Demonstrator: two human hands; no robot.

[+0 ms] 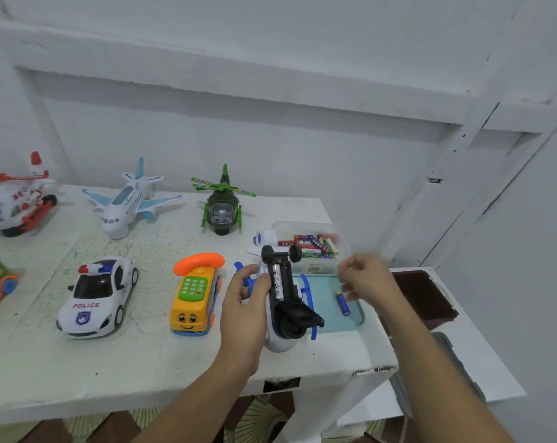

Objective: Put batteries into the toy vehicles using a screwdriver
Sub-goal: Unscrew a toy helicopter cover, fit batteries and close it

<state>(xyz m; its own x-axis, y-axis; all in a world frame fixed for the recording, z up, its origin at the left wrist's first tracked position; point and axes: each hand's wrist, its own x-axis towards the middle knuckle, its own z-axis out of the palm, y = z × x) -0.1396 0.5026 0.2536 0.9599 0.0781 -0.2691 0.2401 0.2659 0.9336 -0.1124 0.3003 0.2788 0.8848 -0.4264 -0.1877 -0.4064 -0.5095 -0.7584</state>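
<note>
My left hand (246, 302) grips a white and blue toy helicopter (283, 302) turned belly-up, wheels and black underside facing me. Its battery bay is open and a white battery (277, 282) lies inside. My right hand (363, 278) hovers to the right of the toy, fingers loosely curled and blurred; whether it holds anything is unclear. A blue and yellow battery (343, 302) lies on the pale blue tray (355, 322) below that hand. A clear box (315, 267) behind the tray holds several batteries. No screwdriver shows.
On the white table (143, 356) stand a police car (98, 295), a yellow phone bus (195, 298), a green helicopter (222, 204), a white and blue plane (128, 199) and a red and white helicopter (15, 199). A dark brown box (424, 295) sits at the right.
</note>
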